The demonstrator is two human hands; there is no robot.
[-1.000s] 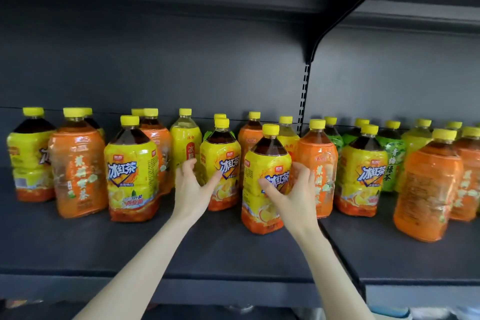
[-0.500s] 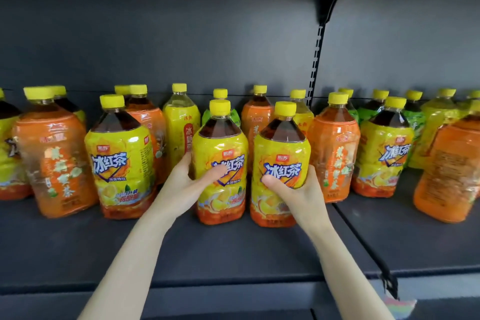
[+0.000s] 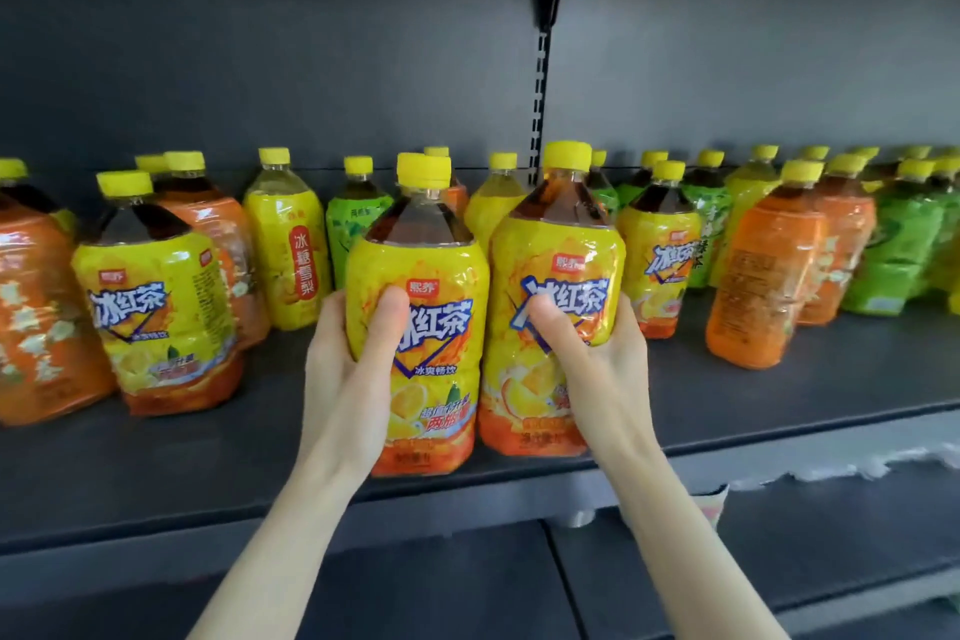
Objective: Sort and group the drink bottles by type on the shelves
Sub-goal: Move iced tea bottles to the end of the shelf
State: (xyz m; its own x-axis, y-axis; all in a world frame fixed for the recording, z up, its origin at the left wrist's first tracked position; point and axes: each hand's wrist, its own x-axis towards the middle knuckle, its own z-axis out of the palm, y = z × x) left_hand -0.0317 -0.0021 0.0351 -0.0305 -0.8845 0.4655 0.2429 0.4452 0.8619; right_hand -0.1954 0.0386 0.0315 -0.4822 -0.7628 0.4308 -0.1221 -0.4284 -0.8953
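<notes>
Two yellow-labelled iced black tea bottles with dark tea and yellow caps stand side by side near the shelf's front edge. My left hand (image 3: 348, 369) grips the left bottle (image 3: 436, 379), thumb across its label. My right hand (image 3: 592, 359) grips the right bottle (image 3: 550, 244), which tilts slightly right. A third bottle of the same kind (image 3: 161, 322) stands to the left, and another (image 3: 660, 255) behind to the right. Orange-labelled bottles (image 3: 758, 286), green-labelled bottles (image 3: 353, 234) and a pale yellow pear-drink bottle (image 3: 285, 250) stand mixed along the shelf.
The dark grey shelf (image 3: 156, 463) runs the full width, with bare surface in front of the bottles. A slotted upright post (image 3: 540, 109) divides the back wall. A lower shelf (image 3: 779, 556) shows beneath, with a torn paper tag (image 3: 711, 504) at the edge.
Both hands have closed around the two iced tea bottles and drawn them forward toward the shelf's front edge. The view has moved closer and shifted right.
</notes>
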